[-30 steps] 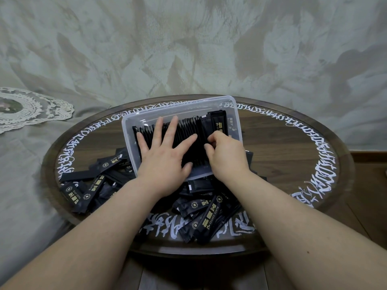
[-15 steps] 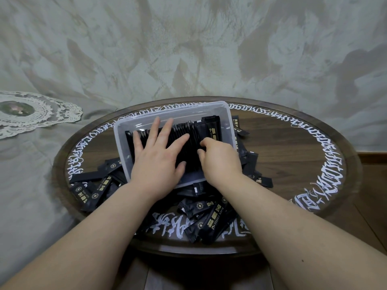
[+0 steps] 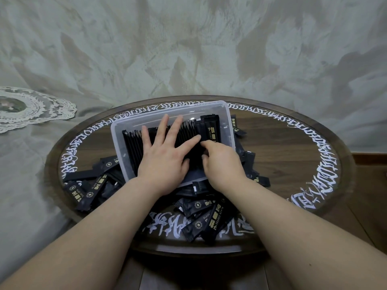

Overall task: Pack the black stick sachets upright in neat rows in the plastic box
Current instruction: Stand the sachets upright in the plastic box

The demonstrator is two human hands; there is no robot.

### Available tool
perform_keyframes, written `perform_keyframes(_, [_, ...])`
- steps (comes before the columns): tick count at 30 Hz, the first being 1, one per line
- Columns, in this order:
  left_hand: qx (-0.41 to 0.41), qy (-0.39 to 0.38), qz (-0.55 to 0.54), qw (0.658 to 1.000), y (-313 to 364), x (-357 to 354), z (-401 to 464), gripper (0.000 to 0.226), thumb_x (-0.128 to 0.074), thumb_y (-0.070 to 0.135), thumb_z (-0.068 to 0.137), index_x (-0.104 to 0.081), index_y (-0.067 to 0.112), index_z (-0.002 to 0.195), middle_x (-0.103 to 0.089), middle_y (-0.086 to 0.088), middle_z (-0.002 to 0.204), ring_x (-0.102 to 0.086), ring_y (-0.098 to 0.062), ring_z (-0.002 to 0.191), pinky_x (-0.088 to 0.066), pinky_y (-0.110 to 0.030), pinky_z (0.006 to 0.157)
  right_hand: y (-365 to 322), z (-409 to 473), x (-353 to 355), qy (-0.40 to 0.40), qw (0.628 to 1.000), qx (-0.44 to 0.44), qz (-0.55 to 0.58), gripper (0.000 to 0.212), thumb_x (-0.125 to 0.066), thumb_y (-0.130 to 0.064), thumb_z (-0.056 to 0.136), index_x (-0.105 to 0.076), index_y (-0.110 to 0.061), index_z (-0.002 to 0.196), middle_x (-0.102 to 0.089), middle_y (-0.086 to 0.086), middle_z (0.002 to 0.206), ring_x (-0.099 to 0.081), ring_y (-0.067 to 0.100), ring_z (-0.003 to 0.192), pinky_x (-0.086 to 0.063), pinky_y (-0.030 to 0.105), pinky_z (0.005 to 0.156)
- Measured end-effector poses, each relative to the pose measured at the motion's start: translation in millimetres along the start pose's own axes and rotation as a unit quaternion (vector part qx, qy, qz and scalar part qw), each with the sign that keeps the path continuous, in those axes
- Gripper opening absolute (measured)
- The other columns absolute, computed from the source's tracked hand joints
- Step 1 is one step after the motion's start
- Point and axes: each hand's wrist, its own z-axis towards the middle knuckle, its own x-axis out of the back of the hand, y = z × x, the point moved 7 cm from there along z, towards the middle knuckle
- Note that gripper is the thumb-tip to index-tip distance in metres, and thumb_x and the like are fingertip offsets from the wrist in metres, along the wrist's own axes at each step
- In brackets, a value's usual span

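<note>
Clear plastic box (image 3: 134,122) sits at the centre of a round glass-topped table (image 3: 293,147), tilted toward the person, with one row of black stick sachets (image 3: 134,143) standing on edge across it from 9 o'clock to 3 o'clock. The left hand (image 3: 165,155) lies flat on the row, fingers spread and straight, pressing the sachet tops level. The right hand (image 3: 222,160) works at the row's 3 o'clock end, its fingers curled in against the last sachets, beside an end sachet (image 3: 210,128) that faces outward with gold lettering; whether it pinches one cannot be told. By the look of it the job is well short of half done: a single row is in, bare box floor shows along the 12 o'clock wall and at the 3 o'clock end, and loose sachets lie heaped on the table at 6 o'clock (image 3: 209,218), 8 o'clock (image 3: 92,185) and 4 o'clock (image 3: 249,162). Room to move is tight near the box, hemmed by those piles, while the table's 2 o'clock side is open wood. The 6 o'clock heap reaches close to the table edge and could slide off. A lace doily (image 3: 31,107) lies off the table at 10 o'clock.
</note>
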Motion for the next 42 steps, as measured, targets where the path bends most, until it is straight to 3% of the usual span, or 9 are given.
perform_keyframes(2, [0.006,-0.005,-0.003,1.000,-0.9,-0.6,0.2,0.060,-0.051,0.040,0.090,-0.027,0.049,0.144,0.005,-0.003,0.162,0.014,-0.030,0.146,0.015,-0.061,0.108,0.0,-3.5,4.1,0.025,1.000,0.014,0.013,0.038,-0.045,-0.011,0.095,-0.051,-0.016,0.132,-0.060,0.007,0.121,-0.055,0.026,0.112,-0.045,0.036,0.092])
perform_keyframes(7, [0.016,-0.020,-0.002,1.000,-2.0,-1.9,0.1,0.061,-0.047,0.043,0.092,-0.019,0.051,0.146,0.013,-0.002,0.161,0.021,-0.029,0.145,0.018,-0.060,0.107,-5.1,-22.9,33.3,0.219,0.973,0.074,0.013,0.030,-0.058,0.001,0.074,-0.068,0.000,0.102,-0.070,0.015,0.099,-0.068,0.031,0.092,-0.055,0.035,0.078])
perform_keyframes(9, [0.013,-0.020,-0.003,1.000,-1.2,-1.7,0.1,0.060,-0.047,0.043,0.093,-0.019,0.051,0.146,0.013,-0.002,0.161,0.021,-0.028,0.145,0.019,-0.060,0.107,-8.0,-24.1,31.6,0.191,0.979,0.064,0.008,0.036,-0.061,0.005,0.077,-0.063,0.004,0.113,-0.065,0.019,0.116,-0.062,0.029,0.111,-0.047,0.029,0.093])
perform_keyframes(11, [0.012,-0.018,-0.006,1.000,-1.4,-1.4,0.2,0.061,-0.048,0.043,0.092,-0.020,0.050,0.146,0.012,-0.001,0.161,0.021,-0.028,0.145,0.020,-0.059,0.106,-7.9,-22.9,25.2,0.123,0.992,0.026,0.027,0.047,-0.054,-0.001,0.088,-0.047,-0.001,0.135,-0.045,0.016,0.143,-0.041,0.023,0.135,-0.028,0.022,0.108])
perform_keyframes(14, [0.019,-0.019,-0.015,1.000,-3.2,-1.2,-0.2,0.061,-0.050,0.044,0.091,-0.022,0.050,0.146,0.010,-0.001,0.161,0.020,-0.027,0.145,0.019,-0.059,0.107,-5.3,-20.4,20.1,0.080,0.995,-0.011,0.057,0.053,-0.048,-0.010,0.094,-0.032,-0.008,0.145,-0.026,0.007,0.155,-0.022,0.016,0.143,-0.018,0.020,0.109])
perform_keyframes(18, [0.021,-0.017,-0.025,0.999,-2.7,-0.5,-1.3,0.061,-0.052,0.042,0.091,-0.025,0.048,0.145,0.008,-0.002,0.161,0.019,-0.027,0.145,0.021,-0.057,0.106,-2.4,-14.1,17.4,0.081,0.994,-0.025,0.066,0.041,-0.053,-0.013,0.090,-0.045,-0.010,0.130,-0.053,0.006,0.129,-0.047,0.022,0.122,-0.035,0.028,0.095])
perform_keyframes(21, [0.023,-0.020,-0.022,0.999,-2.3,-0.8,-1.2,0.062,-0.051,0.042,0.091,-0.024,0.047,0.146,0.010,-0.002,0.161,0.020,-0.027,0.145,0.021,-0.057,0.105,-0.3,-12.4,19.0,0.073,0.995,-0.051,0.053,0.032,-0.055,-0.018,0.090,-0.049,-0.013,0.121,-0.060,0.005,0.110,-0.055,0.025,0.103,-0.040,0.031,0.083])
perform_keyframes(25, [0.024,-0.021,-0.017,0.999,-2.0,-1.0,-1.3,0.062,-0.051,0.043,0.090,-0.023,0.048,0.146,0.012,-0.002,0.161,0.021,-0.027,0.145,0.021,-0.058,0.105,-4.7,-9.9,15.9,0.047,0.998,-0.050,-0.014,0.037,-0.055,-0.024,0.093,-0.045,-0.012,0.126,-0.057,0.008,0.114,-0.055,0.025,0.107,-0.041,0.031,0.084])
perform_keyframes(42, [0.025,-0.013,-0.019,0.999,0.3,0.0,-1.7,0.076,-0.052,0.041,0.089,-0.006,0.047,0.149,0.009,-0.002,0.161,0.019,-0.027,0.145,0.020,-0.057,0.106,1.2,5.4,7.5,0.009,0.996,-0.091,0.012,0.051,-0.054,-0.012,0.090,-0.033,-0.009,0.136,-0.055,0.011,0.124,-0.051,0.029,0.116,-0.041,0.031,0.086])
